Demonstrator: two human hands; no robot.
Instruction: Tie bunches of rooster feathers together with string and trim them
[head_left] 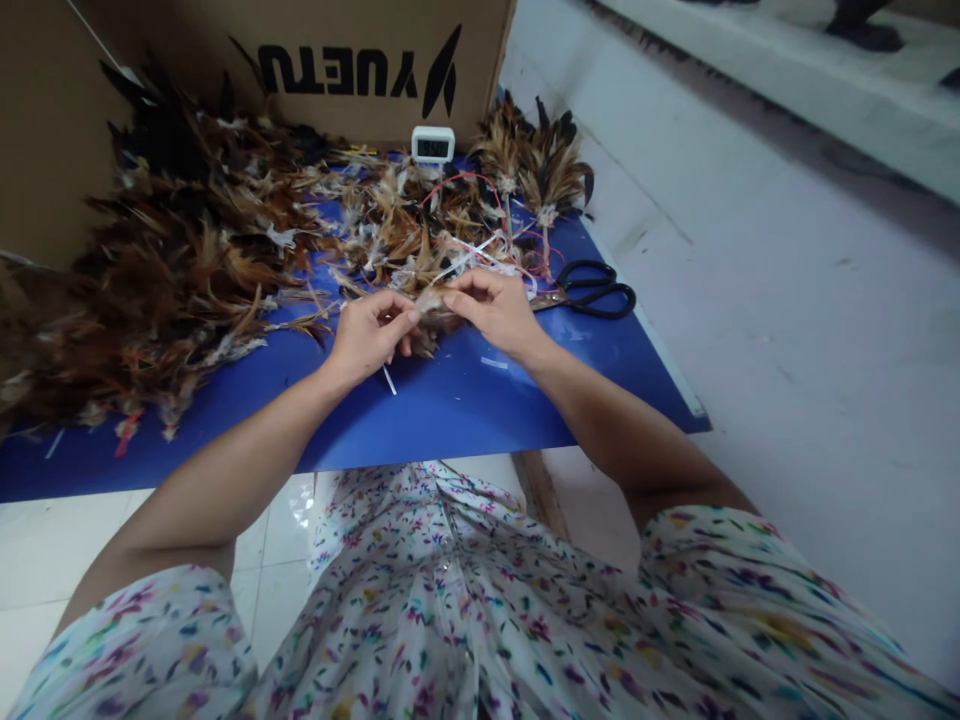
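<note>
- Head view: left hand [375, 328] and right hand [491, 312], fingers nearly closed, pinch a small feather bunch [430, 301] between them, over the blue tabletop [450, 410].
- It should feel very light, soft at the tips, stiffer along the quills, easily crushed.
- Its pale end, already pinched, seems the surest hold.
- Beyond lie white strips [480, 251]; scissors [561, 294] lie beside the right hand.
</note>
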